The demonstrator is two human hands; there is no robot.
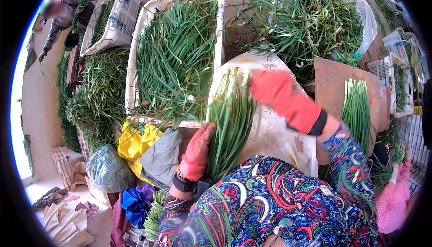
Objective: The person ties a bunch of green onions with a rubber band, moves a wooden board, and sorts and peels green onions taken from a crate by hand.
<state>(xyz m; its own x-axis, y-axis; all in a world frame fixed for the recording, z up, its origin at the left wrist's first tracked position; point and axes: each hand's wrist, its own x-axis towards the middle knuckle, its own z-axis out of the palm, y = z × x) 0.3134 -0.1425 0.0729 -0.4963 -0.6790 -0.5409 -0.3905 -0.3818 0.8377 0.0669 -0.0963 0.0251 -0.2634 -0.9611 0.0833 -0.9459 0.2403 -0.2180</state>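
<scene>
A bunch of garlic chives [231,125] lies in front of me, pale stem ends pointing away and green leaves towards my body. Thin orange strands show across its upper part. Along its left side rests my left hand [199,150] in a reddish glove, fingers stretched out and touching the leaves. My right hand [272,89], gloved the same way, is at the right of the stem ends. Motion smears its fingers, so their grip cannot be made out. Beneath the bunch is a pale flower-patterned cloth [274,134].
A white crate [220,22] full of loose chives stands ahead, with a large heap [310,26] beyond on the right. Another neat bunch [355,103] lies on a brown board [328,78]. Yellow [135,143] and grey bags [159,159] are at left. Two other people are nearby.
</scene>
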